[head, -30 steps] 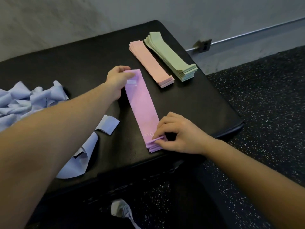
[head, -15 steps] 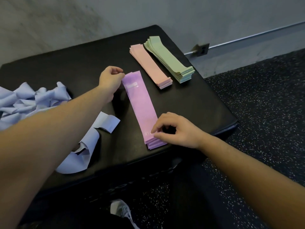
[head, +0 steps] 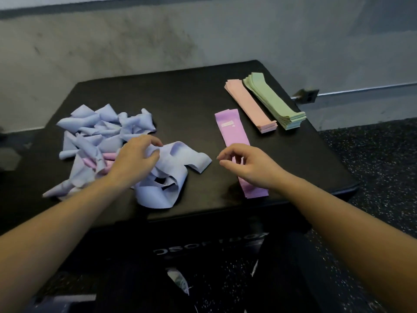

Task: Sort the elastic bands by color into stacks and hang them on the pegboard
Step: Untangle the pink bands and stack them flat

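From the head camera, the left hand sits on the near edge of a loose heap of pale blue bands, which spreads away to its left and beyond it on the black table. A few pink bands show through the heap just to the left of that hand's knuckles. One wide blue band, looped and crumpled, lies right at the left grip and trails off to its right and toward the near table edge. The left fingers are curled and the thumb closes in beneath them, with a fold of that blue band caught between them, so this grip is nearly closed on the cloth. The right hand hovers to the right of that band, apart from it, over the lower half of a flat purple stack. The stack runs from beyond the right grip to just behind the wrist, near the table's front edge. The right fingers are loosely curled with thumb and forefinger near each other; nothing shows between them, and whether the hand touches the purple stack below I cannot tell. Farther beyond the right grip, and to its right, a pink stack and a green stack lie side by side, just beside each other, near the table's far right corner.
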